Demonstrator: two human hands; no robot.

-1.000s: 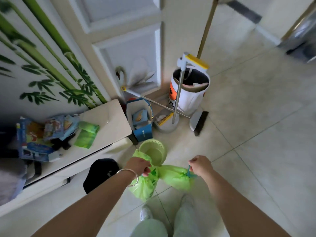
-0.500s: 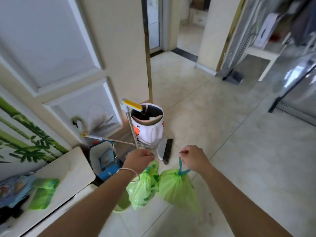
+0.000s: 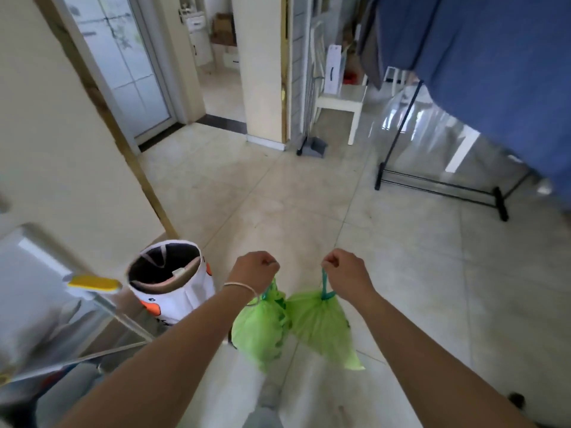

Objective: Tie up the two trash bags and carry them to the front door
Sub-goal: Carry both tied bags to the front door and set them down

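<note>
Two bright green trash bags hang side by side in front of me, above the tiled floor. My left hand (image 3: 255,268), with a thin bracelet on the wrist, is shut on the top of the left green bag (image 3: 259,332). My right hand (image 3: 346,270) is shut on the teal drawstring of the right green bag (image 3: 321,325), whose neck is cinched tight. The two bags touch each other in the middle. The left bag's tie is hidden under my hand.
A white fabric bin (image 3: 173,285) with a dark inside stands at my left by the wall, with a yellow-headed mop handle (image 3: 94,284) beside it. A black clothes rack (image 3: 438,180) with blue fabric is at right. A dustpan (image 3: 315,146) and white stool (image 3: 340,106) stand ahead. A doorway (image 3: 216,88) opens ahead.
The bags have been lifted off the floor and hang from both hands. The view has swung up and right from the corner toward the open floor and doorway.
</note>
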